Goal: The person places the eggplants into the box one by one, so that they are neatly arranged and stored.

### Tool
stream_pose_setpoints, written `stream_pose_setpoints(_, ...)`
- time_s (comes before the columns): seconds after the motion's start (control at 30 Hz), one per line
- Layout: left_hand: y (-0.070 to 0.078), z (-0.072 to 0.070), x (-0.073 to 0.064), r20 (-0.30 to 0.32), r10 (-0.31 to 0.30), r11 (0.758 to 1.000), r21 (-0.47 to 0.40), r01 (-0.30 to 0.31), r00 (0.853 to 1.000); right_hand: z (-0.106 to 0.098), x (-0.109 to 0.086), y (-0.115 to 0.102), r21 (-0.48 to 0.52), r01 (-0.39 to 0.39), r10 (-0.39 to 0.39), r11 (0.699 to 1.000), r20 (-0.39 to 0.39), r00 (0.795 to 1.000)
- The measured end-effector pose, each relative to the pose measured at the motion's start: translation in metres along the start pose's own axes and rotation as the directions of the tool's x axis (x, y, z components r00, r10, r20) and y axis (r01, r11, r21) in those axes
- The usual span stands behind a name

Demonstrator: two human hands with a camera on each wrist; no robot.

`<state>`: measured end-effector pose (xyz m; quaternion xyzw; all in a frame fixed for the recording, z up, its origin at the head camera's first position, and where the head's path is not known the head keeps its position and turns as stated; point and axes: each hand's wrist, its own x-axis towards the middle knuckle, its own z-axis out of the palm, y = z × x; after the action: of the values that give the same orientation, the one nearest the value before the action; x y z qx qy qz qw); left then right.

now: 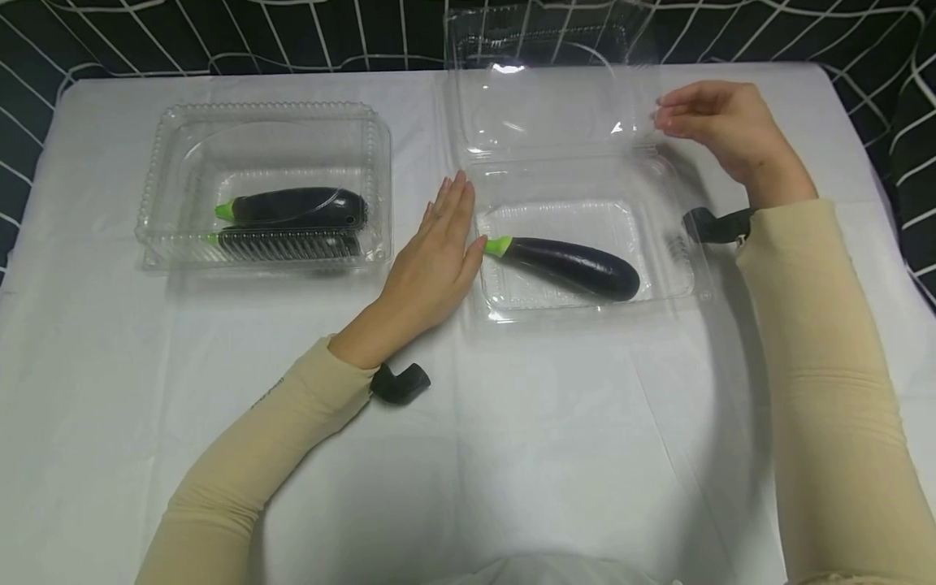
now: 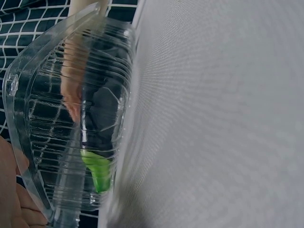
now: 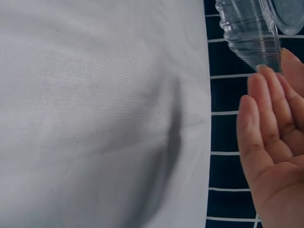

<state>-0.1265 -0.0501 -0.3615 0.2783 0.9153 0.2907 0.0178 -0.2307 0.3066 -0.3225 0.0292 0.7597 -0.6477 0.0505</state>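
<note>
My left hand (image 1: 431,264) lies with extended fingers along the left side of a clear plastic clamshell container (image 1: 676,284), whose lid (image 1: 541,106) stands raised at the back. Inside the base is one dark purple eggplant (image 1: 574,264) with a green stem end, pointing toward my left thumb. At the lid's right edge, the thumb and fingertips of my right hand (image 1: 724,130) come together and pinch the rim. The right wrist view shows that hand's palm and fingers (image 3: 254,123) beside the ribbed plastic. Through the container's wall, the left wrist view shows the green stem end (image 2: 97,168).
A second clear clamshell container (image 1: 263,138), closed, sits on the left with an upper eggplant (image 1: 300,207) and another dark one (image 1: 285,242) inside. White cloth (image 1: 548,447) covers the table. A dark cloth with white grid lines (image 1: 329,41) hangs behind it.
</note>
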Motion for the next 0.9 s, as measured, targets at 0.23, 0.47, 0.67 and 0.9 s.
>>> stream_pose_setpoints(0.23,0.001,0.001,0.001,0.001,-0.002,1.0,-0.002,0.002,1.0,0.001,-0.004,0.005,0.124,0.144,-0.135,0.982,-0.077,0.988)
stream_pose_setpoints(0.47,0.001,0.001,0.001,-0.002,-0.007,1.0,-0.003,0.007,1.0,0.004,-0.006,0.004,0.082,0.212,-0.199,0.974,-0.144,0.969)
stream_pose_setpoints(0.67,0.001,0.001,0.001,-0.005,-0.003,1.0,0.002,0.003,1.0,0.006,-0.008,0.005,0.06,0.235,-0.221,0.97,-0.189,0.957)
stream_pose_setpoints(0.9,0.001,0.001,0.001,-0.003,-0.008,1.0,0.005,0.008,1.0,0.007,-0.016,0.007,0.104,0.306,-0.277,0.946,-0.226,0.934)
